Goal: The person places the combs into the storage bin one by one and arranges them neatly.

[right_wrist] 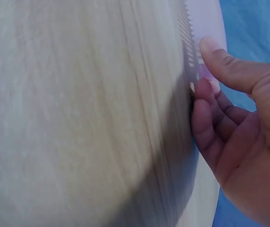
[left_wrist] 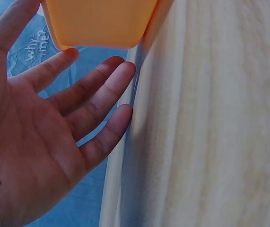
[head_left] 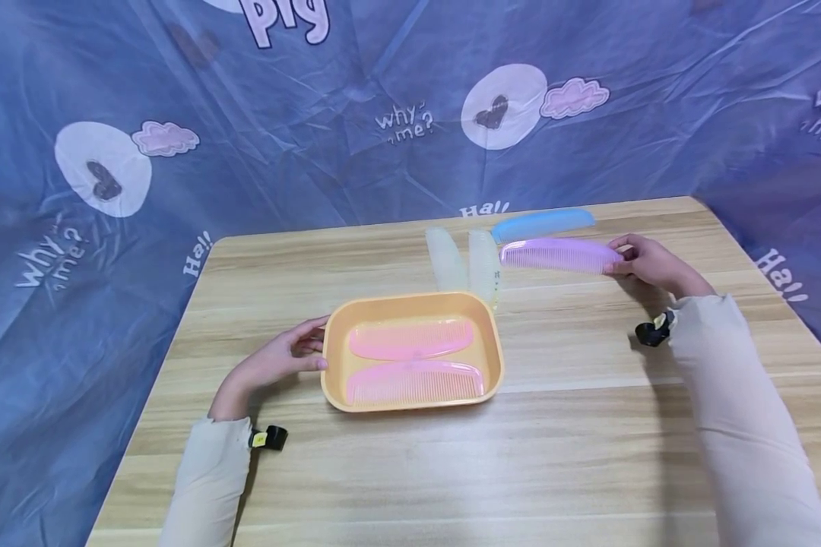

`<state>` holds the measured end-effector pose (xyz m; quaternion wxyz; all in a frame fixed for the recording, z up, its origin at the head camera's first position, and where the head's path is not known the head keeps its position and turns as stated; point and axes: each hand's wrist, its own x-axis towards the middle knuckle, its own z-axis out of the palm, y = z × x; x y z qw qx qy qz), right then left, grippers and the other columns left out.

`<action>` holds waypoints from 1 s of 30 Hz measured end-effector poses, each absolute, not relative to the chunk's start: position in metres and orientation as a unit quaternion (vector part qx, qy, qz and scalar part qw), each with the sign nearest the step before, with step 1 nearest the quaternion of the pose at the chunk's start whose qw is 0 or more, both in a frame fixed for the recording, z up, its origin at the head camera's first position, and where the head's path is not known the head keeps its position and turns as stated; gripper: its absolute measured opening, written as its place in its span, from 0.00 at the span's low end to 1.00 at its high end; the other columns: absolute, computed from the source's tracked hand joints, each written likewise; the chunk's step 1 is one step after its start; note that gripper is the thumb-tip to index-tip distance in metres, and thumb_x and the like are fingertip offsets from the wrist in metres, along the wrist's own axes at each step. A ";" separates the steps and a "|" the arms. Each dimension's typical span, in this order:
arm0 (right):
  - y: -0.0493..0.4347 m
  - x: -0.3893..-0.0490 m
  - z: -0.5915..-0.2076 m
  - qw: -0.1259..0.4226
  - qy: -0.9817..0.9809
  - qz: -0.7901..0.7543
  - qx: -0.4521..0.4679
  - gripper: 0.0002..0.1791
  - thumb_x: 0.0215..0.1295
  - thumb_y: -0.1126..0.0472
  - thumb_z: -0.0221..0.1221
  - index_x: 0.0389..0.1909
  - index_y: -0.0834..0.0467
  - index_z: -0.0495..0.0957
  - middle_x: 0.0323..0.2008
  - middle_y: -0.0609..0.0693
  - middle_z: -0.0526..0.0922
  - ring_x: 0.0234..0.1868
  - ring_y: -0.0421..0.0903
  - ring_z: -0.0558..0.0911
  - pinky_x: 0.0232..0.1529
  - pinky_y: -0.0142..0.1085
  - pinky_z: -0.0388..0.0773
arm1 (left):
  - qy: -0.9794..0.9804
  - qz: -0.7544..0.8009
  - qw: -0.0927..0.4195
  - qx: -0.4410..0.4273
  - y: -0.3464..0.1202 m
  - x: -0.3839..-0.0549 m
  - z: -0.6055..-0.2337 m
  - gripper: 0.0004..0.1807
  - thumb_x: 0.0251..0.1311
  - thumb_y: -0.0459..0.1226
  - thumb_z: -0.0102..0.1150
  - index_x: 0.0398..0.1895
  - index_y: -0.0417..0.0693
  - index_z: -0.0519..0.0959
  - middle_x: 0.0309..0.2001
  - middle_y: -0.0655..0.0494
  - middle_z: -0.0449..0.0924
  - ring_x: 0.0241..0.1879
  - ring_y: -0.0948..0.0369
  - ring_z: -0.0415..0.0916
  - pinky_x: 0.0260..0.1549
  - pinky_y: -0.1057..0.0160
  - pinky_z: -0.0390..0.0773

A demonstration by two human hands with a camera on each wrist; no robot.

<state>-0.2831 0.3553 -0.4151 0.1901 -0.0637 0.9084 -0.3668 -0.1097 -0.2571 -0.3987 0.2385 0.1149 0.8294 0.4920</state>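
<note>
My right hand pinches the right end of a purple comb between thumb and fingers, at the back right of the table. In the right wrist view the thumb lies flat on the comb, with the fingertips curled beneath its end. At the left side of a yellow-orange tray, my left hand rests its thumb and index finger on the rim. Its other fingers extend loosely below the tray wall in the left wrist view. Inside the tray lie two pink combs, one behind and one in front.
A blue comb lies at the back edge, just behind the purple one. Two pale, whitish combs, one on the left and one on the right, lie behind the tray. A blue printed cloth hangs beyond the wooden table.
</note>
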 end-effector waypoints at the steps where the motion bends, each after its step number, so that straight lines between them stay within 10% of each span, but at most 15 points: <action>1: 0.356 -0.282 -0.415 0.193 0.907 -0.370 -0.064 0.29 0.69 0.61 0.57 0.63 0.71 0.59 0.38 0.50 0.78 0.31 0.32 0.75 0.32 0.29 0.76 | 0.831 0.490 0.238 0.115 -0.257 -0.109 -0.399 0.44 0.60 0.40 0.64 0.75 0.43 0.52 0.65 0.38 0.66 0.60 0.45 0.71 0.57 0.65 0.73; 11: 0.363 -0.275 -0.417 0.212 0.869 -0.445 -0.044 0.25 0.69 0.65 0.55 0.61 0.71 0.59 0.33 0.36 0.76 0.32 0.29 0.79 0.36 0.25 0.79 | 0.830 0.492 0.239 0.110 -0.257 -0.106 -0.402 0.43 0.61 0.40 0.64 0.76 0.45 0.52 0.67 0.40 0.64 0.61 0.45 0.70 0.58 0.62 0.72; 30: 0.364 -0.252 -0.406 0.183 0.776 -0.603 -0.029 0.17 0.68 0.69 0.55 0.41 0.39 0.75 0.28 0.37 0.83 0.28 0.34 0.79 0.28 0.27 0.73 | 0.828 0.496 0.235 0.112 -0.253 -0.100 -0.402 0.43 0.61 0.40 0.64 0.75 0.44 0.52 0.67 0.38 0.65 0.61 0.44 0.70 0.57 0.64 0.73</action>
